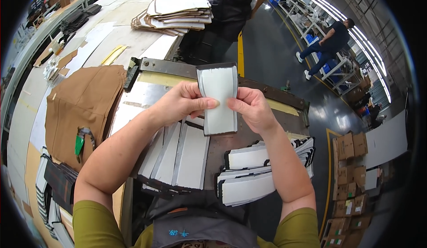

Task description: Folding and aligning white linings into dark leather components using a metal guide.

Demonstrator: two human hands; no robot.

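Note:
In front of me, upright, is a narrow white panel [220,85] with dark folded edges. My left hand [189,100] grips its left edge and my right hand [253,107] its right edge, both thumbs pressing on the white face. Beneath my left forearm lies a fanned pile of similar white strips with dark borders [190,161]. Another, looser pile [249,190] sits under my right forearm, partly hidden by it. Both piles rest on a metal-topped bench [215,152], which has a dark metal bar [173,66] along its far side.
Left of the bench, a brown sheet [84,107] lies on a long worktable with a green-handled tool [79,144] on it. White-topped panels [178,7] are stacked farther back. One person [227,12] stands beyond the bench; another [331,41] walks the aisle. Cartons [349,172] stand at right.

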